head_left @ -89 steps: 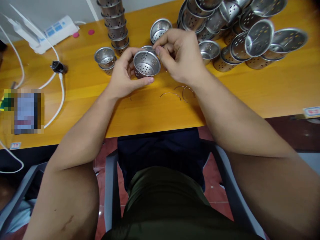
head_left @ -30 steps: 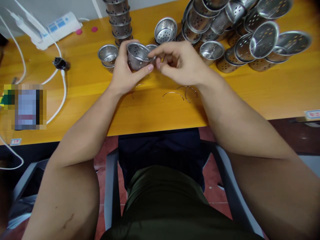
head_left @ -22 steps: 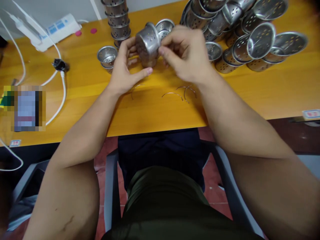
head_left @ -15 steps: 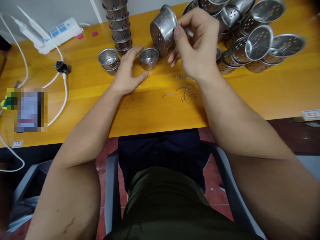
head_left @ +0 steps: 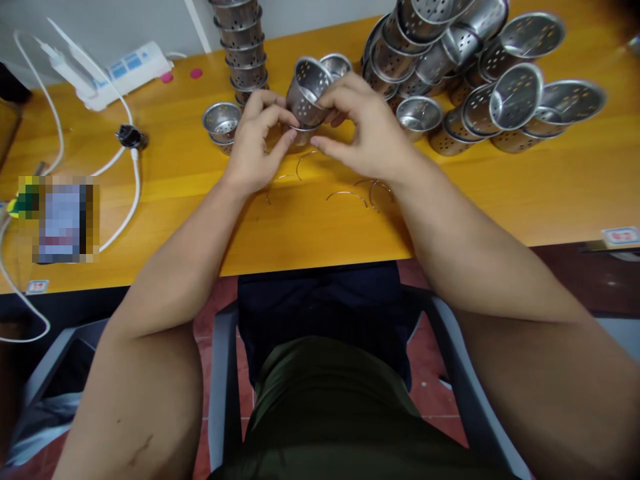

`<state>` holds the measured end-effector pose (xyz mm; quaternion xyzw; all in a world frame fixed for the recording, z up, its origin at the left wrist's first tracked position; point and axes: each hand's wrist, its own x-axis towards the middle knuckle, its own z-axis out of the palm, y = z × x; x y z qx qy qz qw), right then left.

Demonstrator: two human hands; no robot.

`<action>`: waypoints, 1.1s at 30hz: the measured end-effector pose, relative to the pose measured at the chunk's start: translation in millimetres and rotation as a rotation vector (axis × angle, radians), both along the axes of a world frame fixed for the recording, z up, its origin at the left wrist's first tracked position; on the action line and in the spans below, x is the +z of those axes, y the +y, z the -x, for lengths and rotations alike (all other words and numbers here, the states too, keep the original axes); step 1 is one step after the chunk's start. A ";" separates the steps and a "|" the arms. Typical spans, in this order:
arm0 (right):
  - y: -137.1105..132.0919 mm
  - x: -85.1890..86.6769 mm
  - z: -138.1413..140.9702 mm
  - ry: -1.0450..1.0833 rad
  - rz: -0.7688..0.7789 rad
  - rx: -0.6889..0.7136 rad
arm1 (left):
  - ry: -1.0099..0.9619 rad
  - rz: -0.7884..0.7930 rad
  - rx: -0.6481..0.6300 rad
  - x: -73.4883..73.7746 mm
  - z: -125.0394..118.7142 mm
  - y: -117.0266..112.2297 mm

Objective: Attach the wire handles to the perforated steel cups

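Observation:
My right hand (head_left: 363,123) grips a perforated metal cup (head_left: 304,97) by its right side, its mouth tilted up. That cup sits at the top of a smaller metal cup (head_left: 303,138), mostly hidden beneath it. My left hand (head_left: 260,137) has thumb and forefinger pinched at the left edge of the smaller cup, close to where the two cups meet. My right thumb is beside the smaller cup's right edge. Thin curved wire pieces (head_left: 346,193) lie on the table in front of my hands. Another metal cup (head_left: 336,65) stands just behind.
A tall stack of metal cups (head_left: 243,50) and a short cup stack (head_left: 221,120) stand left. Many perforated cups (head_left: 517,97) are piled right, with a single cup (head_left: 419,115) before them. A power strip (head_left: 133,70), cables and a phone (head_left: 63,220) lie left on the wooden table (head_left: 310,233).
My right hand has moved left and down, from the cups at the back to the smaller cup, with a perforated cup now over it. My left fingers have closed in from a spread pose.

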<state>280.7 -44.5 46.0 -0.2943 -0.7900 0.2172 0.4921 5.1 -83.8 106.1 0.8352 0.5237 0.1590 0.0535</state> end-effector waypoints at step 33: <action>19.6 -14.1 8.4 -0.039 0.015 -0.178 | 0.203 0.113 -0.110 -34.9 -22.3 -3.4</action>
